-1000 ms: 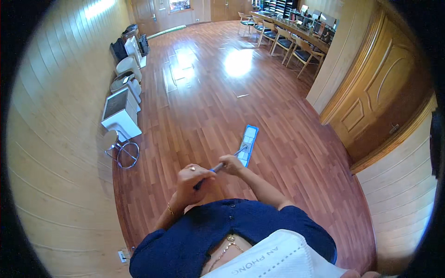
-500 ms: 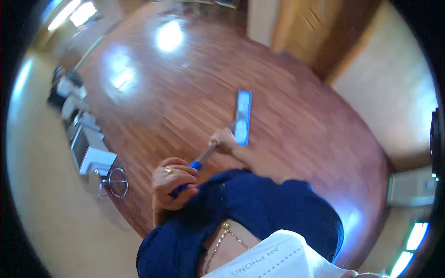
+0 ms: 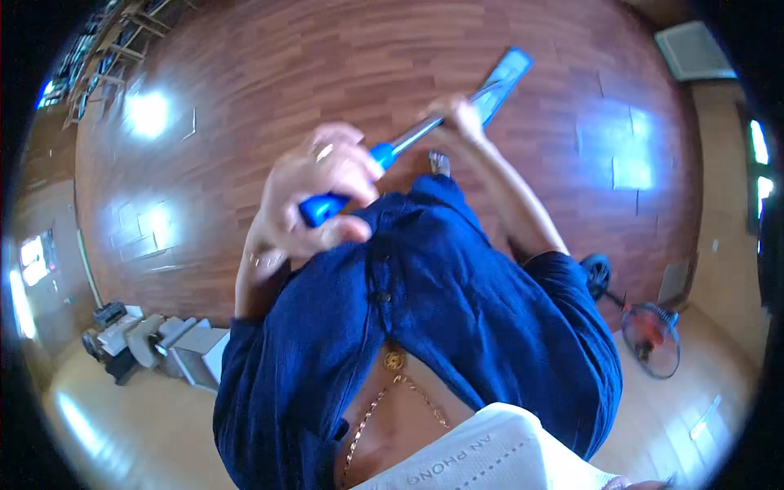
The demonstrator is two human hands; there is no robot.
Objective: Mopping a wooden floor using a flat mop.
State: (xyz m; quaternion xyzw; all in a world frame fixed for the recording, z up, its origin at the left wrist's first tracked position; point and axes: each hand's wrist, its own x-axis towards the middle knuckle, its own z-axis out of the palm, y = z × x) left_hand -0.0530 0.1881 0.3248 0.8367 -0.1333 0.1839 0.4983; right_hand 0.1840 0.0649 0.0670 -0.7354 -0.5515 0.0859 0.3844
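A flat mop with a blue head (image 3: 508,75) rests on the wooden floor, its metal pole slanting back toward my body. The pole ends in a blue grip (image 3: 327,207), and my left hand (image 3: 322,184), wearing a ring, curls loosely around it with the thumb held apart. Farther down, near the mop head, my right hand (image 3: 457,116) is closed around the metal pole. Part of the pole disappears behind my fingers.
My foot (image 3: 439,163) shows just below the pole. White and grey items (image 3: 155,339) line the left wall. A wheeled thing (image 3: 598,275) and a round wire-guarded object (image 3: 651,339) stand at right. Wooden racks (image 3: 122,53) are far left, a white box (image 3: 695,51) far right.
The whole view has swung round, so the wall items now lie lower left. The mop head points more to the upper right. Both hands keep hold of the mop.
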